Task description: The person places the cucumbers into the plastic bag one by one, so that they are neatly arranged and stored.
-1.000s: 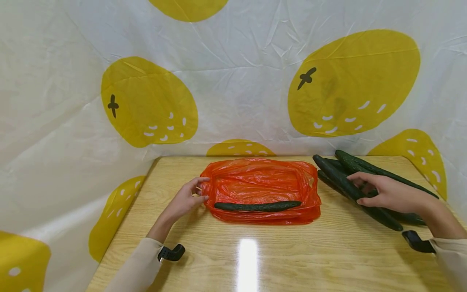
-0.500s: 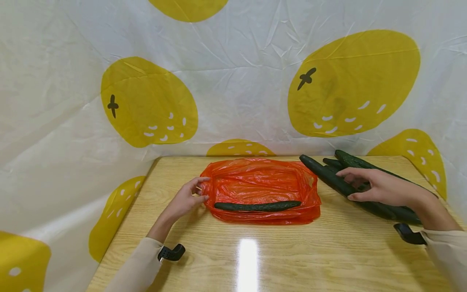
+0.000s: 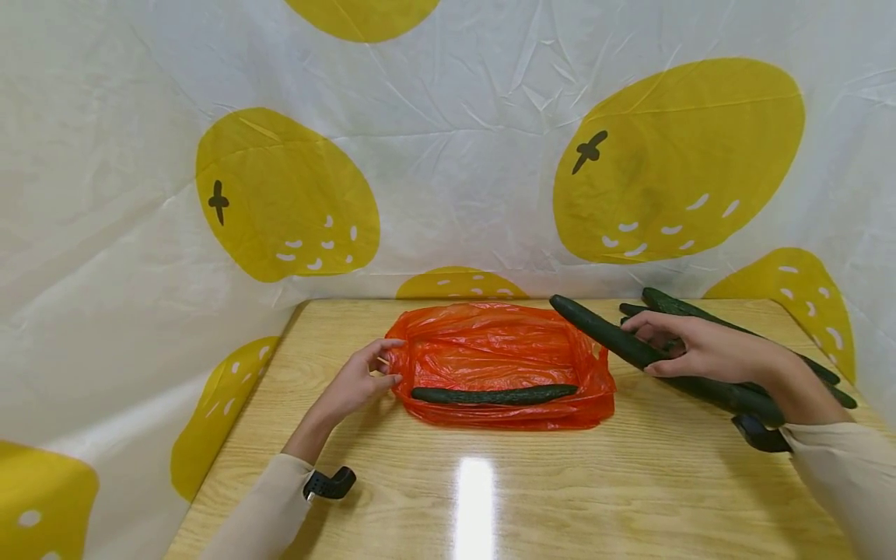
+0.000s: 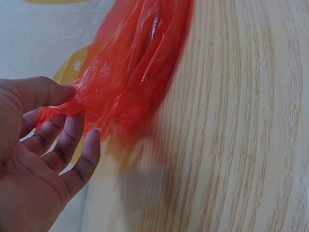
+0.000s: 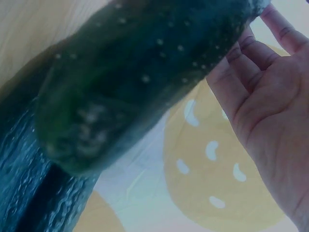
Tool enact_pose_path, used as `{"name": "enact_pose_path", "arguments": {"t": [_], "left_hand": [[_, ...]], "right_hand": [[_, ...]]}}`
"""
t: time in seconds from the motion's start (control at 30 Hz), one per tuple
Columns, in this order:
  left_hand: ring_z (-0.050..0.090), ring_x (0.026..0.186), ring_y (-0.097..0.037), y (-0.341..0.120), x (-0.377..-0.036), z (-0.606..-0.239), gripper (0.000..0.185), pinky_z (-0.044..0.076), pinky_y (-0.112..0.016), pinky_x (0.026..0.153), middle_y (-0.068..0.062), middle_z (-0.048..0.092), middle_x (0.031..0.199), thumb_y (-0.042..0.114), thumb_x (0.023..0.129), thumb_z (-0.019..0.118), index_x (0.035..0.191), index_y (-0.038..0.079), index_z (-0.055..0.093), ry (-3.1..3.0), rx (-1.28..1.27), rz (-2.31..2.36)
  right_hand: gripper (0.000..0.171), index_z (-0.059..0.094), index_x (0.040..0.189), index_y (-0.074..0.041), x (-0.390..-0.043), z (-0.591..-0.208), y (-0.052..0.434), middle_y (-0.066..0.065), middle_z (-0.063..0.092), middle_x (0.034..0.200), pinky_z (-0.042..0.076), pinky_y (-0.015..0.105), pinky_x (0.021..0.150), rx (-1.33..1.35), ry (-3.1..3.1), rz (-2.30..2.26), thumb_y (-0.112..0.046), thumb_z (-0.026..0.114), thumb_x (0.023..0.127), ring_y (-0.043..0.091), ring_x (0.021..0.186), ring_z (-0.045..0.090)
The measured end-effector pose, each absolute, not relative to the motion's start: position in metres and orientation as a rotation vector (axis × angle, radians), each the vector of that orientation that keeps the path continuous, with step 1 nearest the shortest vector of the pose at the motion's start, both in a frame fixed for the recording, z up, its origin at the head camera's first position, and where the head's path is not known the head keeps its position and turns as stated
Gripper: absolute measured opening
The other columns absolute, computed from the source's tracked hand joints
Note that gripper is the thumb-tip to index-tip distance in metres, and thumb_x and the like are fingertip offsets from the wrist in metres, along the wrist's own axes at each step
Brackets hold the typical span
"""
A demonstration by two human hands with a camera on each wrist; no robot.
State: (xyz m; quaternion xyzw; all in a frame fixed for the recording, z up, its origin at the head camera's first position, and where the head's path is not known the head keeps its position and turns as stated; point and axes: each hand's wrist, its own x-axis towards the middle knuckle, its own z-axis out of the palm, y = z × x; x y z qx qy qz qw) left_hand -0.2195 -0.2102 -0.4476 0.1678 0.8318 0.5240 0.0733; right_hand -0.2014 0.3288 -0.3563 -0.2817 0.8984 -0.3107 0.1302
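Long cucumber point(image 3: 630, 342) lifted in right hand point(image 3: 689, 354), tip over right rim of orange bag point(image 3: 490, 342).

Cuke is tilted, far tip up near bag's edge, near end low by the wrist; fingers point(image 3: 647, 325) curled over its middle w/ thumb under, so a firm grasp. Right-wrist view: same cuke point(image 5: 145, 77) fills frame, blurry, fingers point(image 5: 251, 53) wrapped on it. Left hand point(image 3: 353, 381) pinches bag's left edge, thumb + fingers on the plastic; left-wrist view shows the film point(image 4: 130, 82) bunched btw fingertips point(image 4: 72, 130). One cucumber point(image 3: 493, 395) lies lengthwise in the bag, front side. More cukes point(image 3: 700, 319) piled behind right hand on wooden table point(image 3: 490, 482). Lemon-print sheet point(image 3: 448, 155) hangs behind.
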Motion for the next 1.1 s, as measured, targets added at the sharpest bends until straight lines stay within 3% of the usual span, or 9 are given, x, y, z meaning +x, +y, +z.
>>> {"name": "enact_pose_path", "arguments": {"t": [0.17,0.47,0.67,0.93,1.1], "left_hand": [[0.054,0.09,-0.027,-0.21,-0.219,-0.448,0.055,0.049,-0.025,0.067,-0.018,0.053,0.105,-0.005,0.088,0.071,0.14,0.004,0.054,2.489,0.513,1.584],[0.055,0.092,-0.029,-0.209,-0.219,-0.447,0.055,0.052,-0.028,0.069,-0.018,0.054,0.107,-0.004,0.089,0.071,0.14,0.005,0.055,2.484,0.505,1.576],[0.056,0.092,-0.028,-0.209,-0.22,-0.448,0.054,0.051,-0.028,0.069,-0.017,0.054,0.106,-0.004,0.089,0.071,0.14,0.006,0.055,2.495,0.507,1.569],[0.055,0.09,-0.028,-0.208,-0.22,-0.45,0.055,0.05,-0.025,0.067,-0.017,0.053,0.105,-0.005,0.089,0.071,0.14,0.005,0.055,2.493,0.522,1.577],[0.056,0.09,-0.028,-0.207,-0.219,-0.449,0.054,0.051,-0.025,0.068,-0.017,0.053,0.105,-0.005,0.089,0.071,0.14,0.007,0.056,2.493,0.521,1.577]], "right_hand": [[0.054,0.048,0.143,-0.018,-0.207,-0.356,0.321,0.01,0.06,0.129,0.054,0.03,0.086,-0.839,2.549,-0.911,-0.027,0.072,0.096,0.007,0.113,0.059],[0.046,0.052,0.138,-0.027,-0.216,-0.357,0.306,0.003,0.06,0.135,0.053,0.035,0.091,-0.916,2.582,-0.823,-0.034,0.07,0.096,0.024,0.123,0.059],[0.05,0.053,0.141,-0.022,-0.22,-0.356,0.294,0.004,0.059,0.139,0.052,0.033,0.092,-0.947,2.575,-0.833,-0.031,0.072,0.096,0.025,0.123,0.059],[0.048,0.054,0.141,-0.023,-0.224,-0.357,0.281,0.003,0.06,0.138,0.05,0.049,0.096,-0.971,2.538,-0.832,-0.032,0.07,0.097,0.029,0.124,0.059],[0.048,0.055,0.14,-0.026,-0.226,-0.357,0.273,-0.001,0.061,0.135,0.051,0.043,0.093,-0.976,2.554,-0.787,-0.034,0.071,0.096,0.025,0.12,0.059]]}}
